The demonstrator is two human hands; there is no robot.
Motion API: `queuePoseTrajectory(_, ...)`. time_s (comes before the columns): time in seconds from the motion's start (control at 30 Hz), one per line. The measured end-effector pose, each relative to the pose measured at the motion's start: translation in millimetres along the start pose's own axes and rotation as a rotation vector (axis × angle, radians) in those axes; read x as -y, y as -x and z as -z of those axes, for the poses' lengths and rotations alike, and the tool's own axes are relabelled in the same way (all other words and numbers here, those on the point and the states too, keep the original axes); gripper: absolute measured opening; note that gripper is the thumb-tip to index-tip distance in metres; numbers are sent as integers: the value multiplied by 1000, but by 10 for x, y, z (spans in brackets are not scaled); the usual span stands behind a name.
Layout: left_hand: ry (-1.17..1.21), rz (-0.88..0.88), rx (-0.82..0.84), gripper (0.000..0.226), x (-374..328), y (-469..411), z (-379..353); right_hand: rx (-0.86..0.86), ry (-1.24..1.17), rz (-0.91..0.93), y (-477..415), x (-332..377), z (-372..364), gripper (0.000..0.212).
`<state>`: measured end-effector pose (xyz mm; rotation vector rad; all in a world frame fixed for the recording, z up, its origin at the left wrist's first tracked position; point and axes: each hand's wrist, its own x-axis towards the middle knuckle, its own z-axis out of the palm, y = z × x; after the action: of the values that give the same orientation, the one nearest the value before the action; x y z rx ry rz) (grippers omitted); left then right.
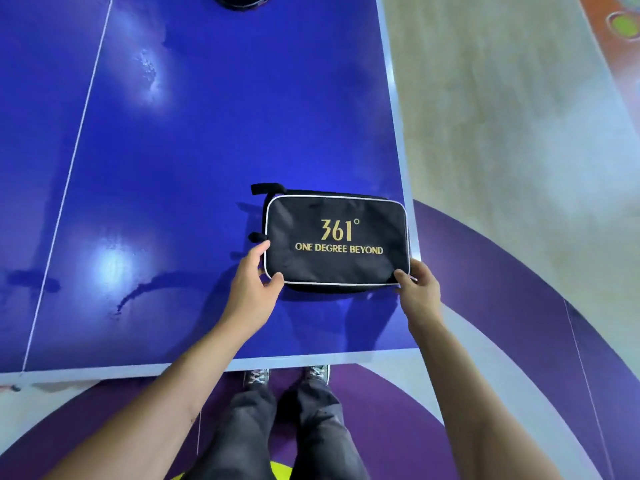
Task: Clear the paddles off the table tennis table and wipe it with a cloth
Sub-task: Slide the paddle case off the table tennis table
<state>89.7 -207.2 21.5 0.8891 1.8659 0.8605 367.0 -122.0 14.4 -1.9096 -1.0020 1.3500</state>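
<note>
**Head view: paddle case held at the table's corner**

The black paddle case [337,241] lies flat near the right front corner of the blue table tennis table [173,168], its long axis running left to right along the near edge. It is a rounded rectangle of matte fabric with thin white piping, gold lettering upright toward the person, and black strap ends poking out at its left side. The left hand [254,277] pinches the near left corner; the right hand [417,284] grips the near right corner. The tabletop is glossy, with streaks and white lines. A dark round object [242,0] shows at the far edge.
</note>
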Motion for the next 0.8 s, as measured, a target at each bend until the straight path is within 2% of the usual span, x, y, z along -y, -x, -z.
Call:
queuePoseTrajectory(0.17,-92,17,58,62,190,487,-135,-31,197,2,410,-423,219,21)
queuePoseTrajectory(0.37,-186,56,144,64,268,849,-206,-53,268,-14,630,-712,399,35)
queuePoseTrajectory(0.6,-400,112,251,72,342,999,-280,-40,503,18,633,-904,532,28)
queuePoseTrajectory(0.73,-555,84,329,70,362,1025,-273,-32,482,17,670,-899,554,45)
queuePoseTrajectory(0.8,-621,50,322,61,321,1046,-254,-63,484,36,730,-854,550,51)
